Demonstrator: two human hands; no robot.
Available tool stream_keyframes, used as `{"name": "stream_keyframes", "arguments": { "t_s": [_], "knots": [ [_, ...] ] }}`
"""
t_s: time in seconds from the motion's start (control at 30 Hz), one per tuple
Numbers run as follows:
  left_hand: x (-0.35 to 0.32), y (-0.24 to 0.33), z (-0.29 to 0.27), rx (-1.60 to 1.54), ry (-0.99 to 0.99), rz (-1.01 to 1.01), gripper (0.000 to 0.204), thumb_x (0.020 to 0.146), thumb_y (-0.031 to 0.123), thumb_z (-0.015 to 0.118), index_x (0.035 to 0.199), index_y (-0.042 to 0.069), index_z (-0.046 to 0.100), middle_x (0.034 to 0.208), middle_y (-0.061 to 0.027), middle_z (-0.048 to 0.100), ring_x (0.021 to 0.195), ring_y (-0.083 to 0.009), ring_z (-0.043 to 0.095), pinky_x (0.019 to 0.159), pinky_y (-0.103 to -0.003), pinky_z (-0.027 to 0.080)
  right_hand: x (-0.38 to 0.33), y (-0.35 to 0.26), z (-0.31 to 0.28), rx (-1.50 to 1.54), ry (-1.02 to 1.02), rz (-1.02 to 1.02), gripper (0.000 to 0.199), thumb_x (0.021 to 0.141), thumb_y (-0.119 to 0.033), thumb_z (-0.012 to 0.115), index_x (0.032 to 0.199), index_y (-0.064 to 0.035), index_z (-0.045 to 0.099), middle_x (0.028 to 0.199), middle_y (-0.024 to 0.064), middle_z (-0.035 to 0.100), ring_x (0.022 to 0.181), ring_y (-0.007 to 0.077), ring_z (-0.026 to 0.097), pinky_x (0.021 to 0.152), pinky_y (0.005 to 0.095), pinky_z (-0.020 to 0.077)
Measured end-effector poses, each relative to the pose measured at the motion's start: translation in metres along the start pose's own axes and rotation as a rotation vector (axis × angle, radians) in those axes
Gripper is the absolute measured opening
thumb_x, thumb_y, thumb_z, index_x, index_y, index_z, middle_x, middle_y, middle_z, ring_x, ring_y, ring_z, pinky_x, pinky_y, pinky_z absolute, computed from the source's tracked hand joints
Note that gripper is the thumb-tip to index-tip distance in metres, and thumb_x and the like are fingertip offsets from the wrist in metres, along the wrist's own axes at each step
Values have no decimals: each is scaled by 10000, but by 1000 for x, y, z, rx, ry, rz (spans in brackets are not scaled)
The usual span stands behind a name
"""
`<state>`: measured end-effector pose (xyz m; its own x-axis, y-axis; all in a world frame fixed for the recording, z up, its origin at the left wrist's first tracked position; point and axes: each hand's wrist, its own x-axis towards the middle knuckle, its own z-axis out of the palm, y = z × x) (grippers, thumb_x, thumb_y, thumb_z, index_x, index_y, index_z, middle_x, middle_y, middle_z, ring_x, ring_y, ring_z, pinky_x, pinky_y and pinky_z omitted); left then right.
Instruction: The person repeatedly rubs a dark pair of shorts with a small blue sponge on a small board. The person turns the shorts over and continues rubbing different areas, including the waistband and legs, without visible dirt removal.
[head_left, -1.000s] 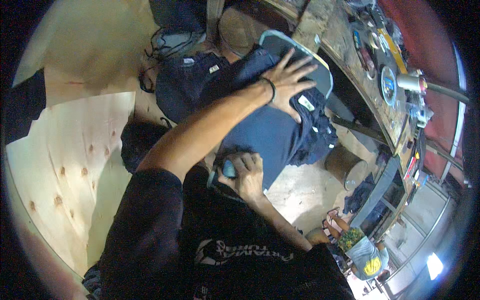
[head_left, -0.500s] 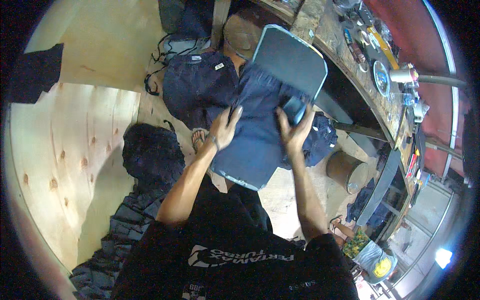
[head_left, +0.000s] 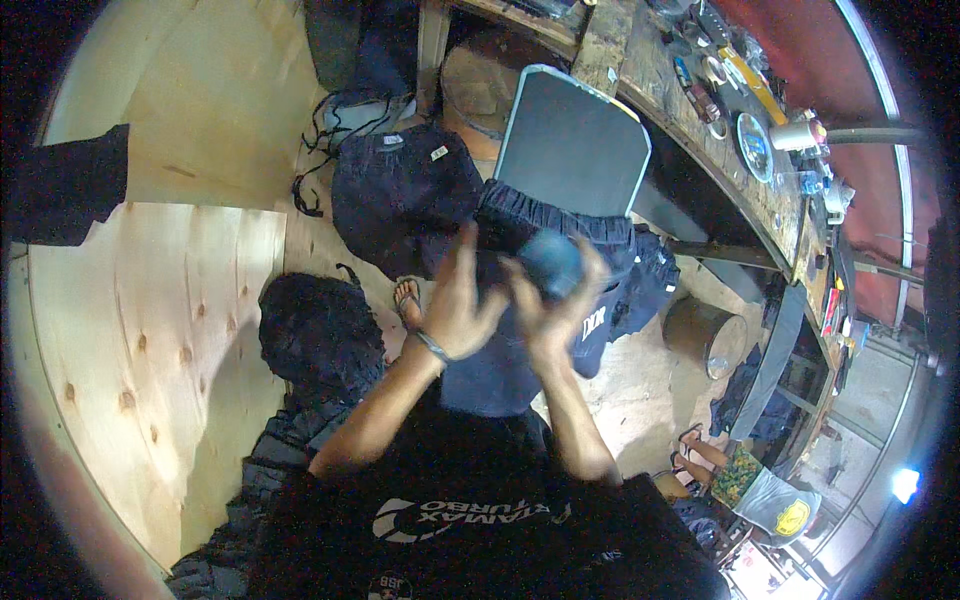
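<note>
Gripping a rounded blue object (head_left: 550, 262) in the right hand (head_left: 556, 318); motion blur, exact kind unclear. Left hand (head_left: 459, 312) just beside it, fingers spread wide, nothing seen in its grasp; whether it touches cloth, cannot tell. Dark shorts (head_left: 505, 347) lie beneath both hands, gathered waistband (head_left: 580, 227) just beyond the fingers, grey board (head_left: 570, 145) reaching farther out. Risks, as judged: a dragging palm could bunch the loose cloth; a slackened right-hand hold could drop the object.

Hands (head_left: 458, 318) blurred; lamp (head_left: 905, 485) glares lower right; plywood (head_left: 130, 320) part-shadowed; edges bent, rim black.
</note>
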<state>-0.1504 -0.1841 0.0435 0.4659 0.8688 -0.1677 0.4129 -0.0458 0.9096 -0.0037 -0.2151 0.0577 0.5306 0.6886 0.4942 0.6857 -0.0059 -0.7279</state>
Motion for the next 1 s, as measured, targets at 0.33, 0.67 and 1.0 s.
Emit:
{"name": "stream_keyframes", "arguments": {
  "t_s": [0.33, 0.67, 1.0],
  "knots": [
    [192, 23, 71, 672, 235, 127, 1508, 732, 935, 700, 1729, -23, 99, 1754, -408, 32, 1643, -560, 71, 1267, -760, 121, 183, 215, 8, -303, 16, -13, 882, 841, -313, 939, 1553, -28, 502, 1296, 279, 584, 1196, 489, 584, 1043, 532, 489],
    [284, 47, 81, 840, 80, 151, 1460, 632, 1007, 679, 1767, 240, 174, 1819, -258, -13, 1679, -470, -33, 1128, -937, 11, 131, 135, -36, -337, -431, 145, 580, 753, -309, 909, 1197, 11, 718, 1095, 198, 698, 1053, 438, 648, 991, 509, 498],
    [293, 36, 87, 808, 139, 293, 1352, 639, 1004, 679, 1721, 269, 340, 1811, -270, 46, 1677, -465, -65, 1171, -897, -35, 49, 100, -54, -242, -490, -118, 528, 701, -356, 947, 1035, -6, 733, 968, 184, 682, 903, 413, 651, 921, 517, 524]
  ]
}}
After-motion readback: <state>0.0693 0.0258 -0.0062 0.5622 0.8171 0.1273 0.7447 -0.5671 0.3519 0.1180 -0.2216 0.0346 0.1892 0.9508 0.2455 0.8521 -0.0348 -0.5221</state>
